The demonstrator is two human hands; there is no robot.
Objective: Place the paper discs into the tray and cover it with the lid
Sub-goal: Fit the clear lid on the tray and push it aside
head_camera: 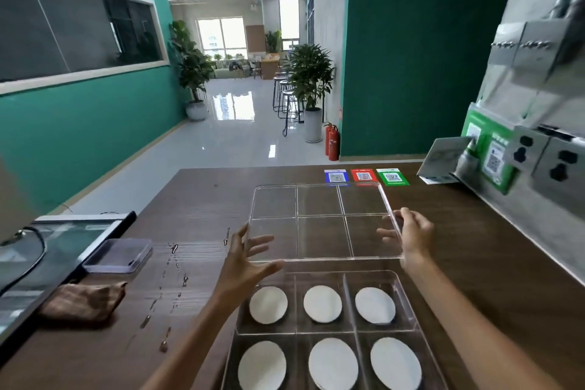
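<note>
All six paper discs [323,304] already lie in the clear tray [403,291] at the near edge of the tabletop [196,199], one per compartment, three far and three near. Only the covering is left, I judge. I hold the one clear lid [319,222] just beyond the tray: my left hand [245,258] has spread fingers at its left edge, my right hand [410,233] pinches its right edge.

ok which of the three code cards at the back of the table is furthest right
The green card. It sits at the right end of the row, next to the red card in the middle; the blue card is at the left end.
</note>
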